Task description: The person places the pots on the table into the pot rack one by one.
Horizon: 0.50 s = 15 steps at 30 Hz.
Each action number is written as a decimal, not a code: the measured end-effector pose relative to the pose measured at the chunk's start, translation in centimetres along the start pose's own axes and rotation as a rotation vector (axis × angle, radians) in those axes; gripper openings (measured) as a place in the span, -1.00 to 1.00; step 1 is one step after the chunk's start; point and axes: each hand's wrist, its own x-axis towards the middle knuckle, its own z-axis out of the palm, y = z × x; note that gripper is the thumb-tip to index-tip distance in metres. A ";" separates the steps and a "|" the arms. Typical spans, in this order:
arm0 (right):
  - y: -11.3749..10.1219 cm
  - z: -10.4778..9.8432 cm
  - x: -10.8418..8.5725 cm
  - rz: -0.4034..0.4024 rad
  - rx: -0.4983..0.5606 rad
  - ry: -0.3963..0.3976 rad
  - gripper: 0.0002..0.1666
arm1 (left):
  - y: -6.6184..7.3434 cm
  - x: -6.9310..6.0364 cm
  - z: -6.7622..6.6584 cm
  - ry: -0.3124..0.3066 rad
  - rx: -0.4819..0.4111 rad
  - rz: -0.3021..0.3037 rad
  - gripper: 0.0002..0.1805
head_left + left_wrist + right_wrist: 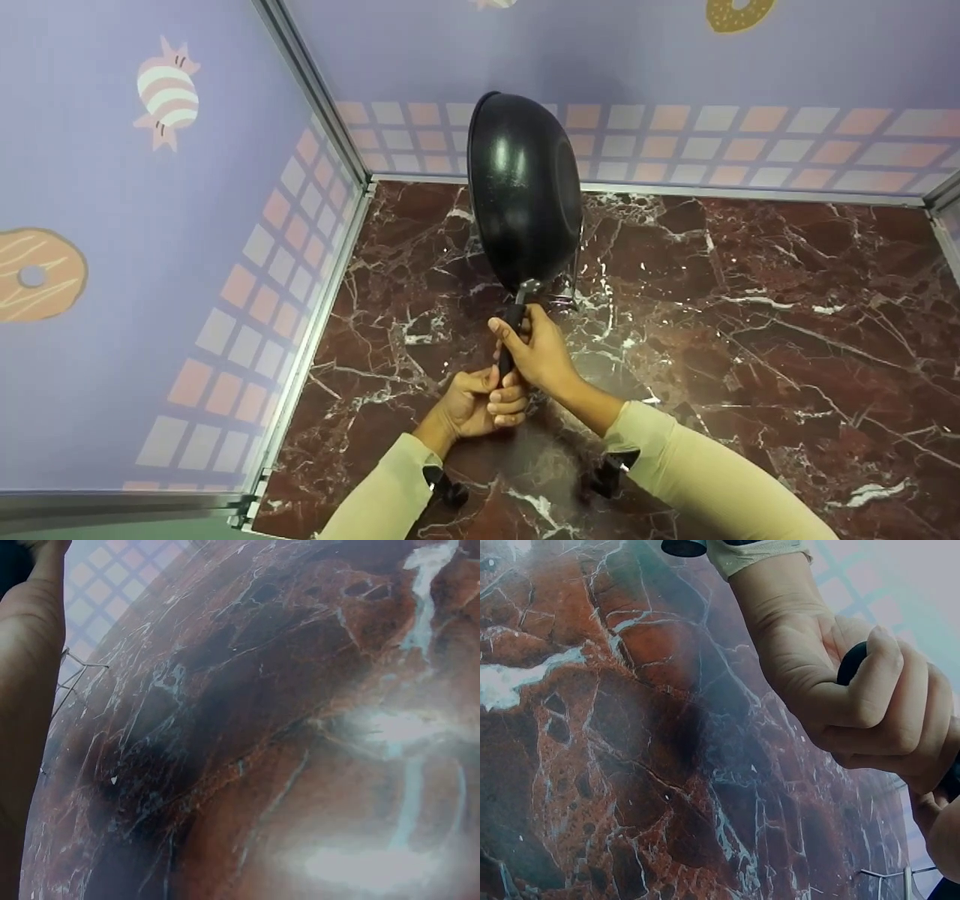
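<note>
A black wok (525,187) with a flat base stands tilted up on its side, its dark outer surface turned partly toward me and its inside hidden. My right hand (544,352) grips the upper part of the black handle (513,322), near the metal joint. Lower down, my left hand (480,405) holds the handle's end. The right wrist view shows the left hand's fingers (904,701) curled round that end, with the right hand (941,840) beyond at the edge. Only part of a hand and forearm (34,637) shows in the left wrist view.
Behind the wok stands a thin metal wire rack (576,281), mostly hidden; its wires (71,679) also show in the left wrist view. The dark red marbled tabletop (750,360) meets patterned panels at the left (97,187) and back (637,60).
</note>
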 end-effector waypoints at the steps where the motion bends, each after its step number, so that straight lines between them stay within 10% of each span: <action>1: 0.0 0.0 0.0 0.002 -0.001 -0.003 -0.54 | 0.0 0.0 0.0 0.003 -0.001 0.000 -0.78; 15: 0.1 0.1 -0.2 0.007 -0.026 -0.003 -0.54 | -0.1 -0.4 -0.2 0.036 0.042 -0.004 -0.77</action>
